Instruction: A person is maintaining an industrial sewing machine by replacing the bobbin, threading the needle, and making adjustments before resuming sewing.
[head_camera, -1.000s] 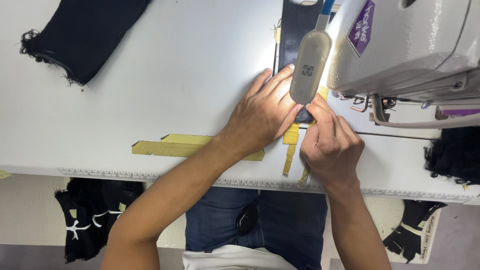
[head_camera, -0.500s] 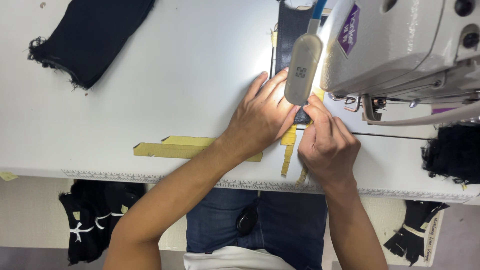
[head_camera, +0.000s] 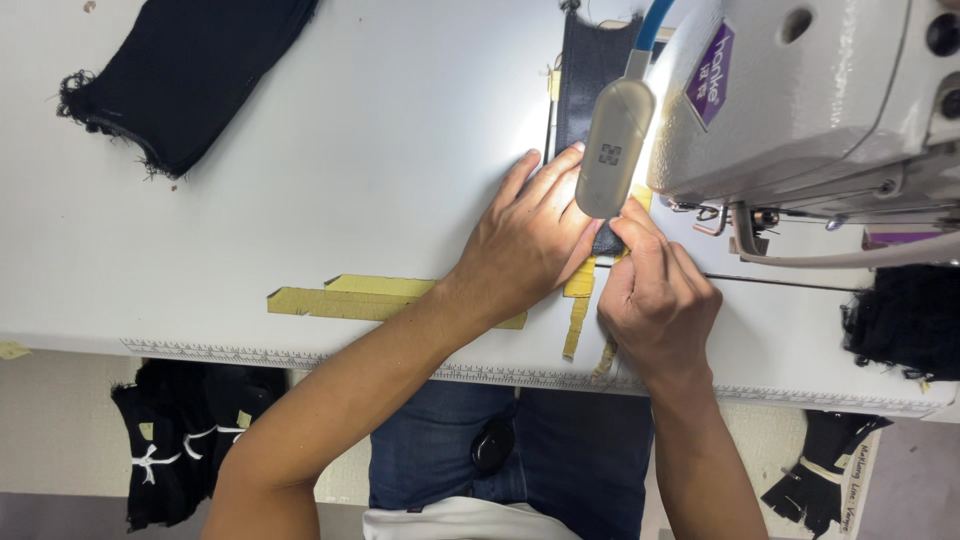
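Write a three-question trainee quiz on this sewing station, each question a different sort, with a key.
1. True or false: the left hand lies flat on the dark fabric piece under the sewing machine.
2. Multiple choice: the yellow tape strips sit on A) the floor, B) the white table, C) the machine head.
3. Fill in: the small lamp hangs just above the ____ hand's fingers.

Key
1. True; the right hand pinches the fabric edge beside it.
2. B
3. left
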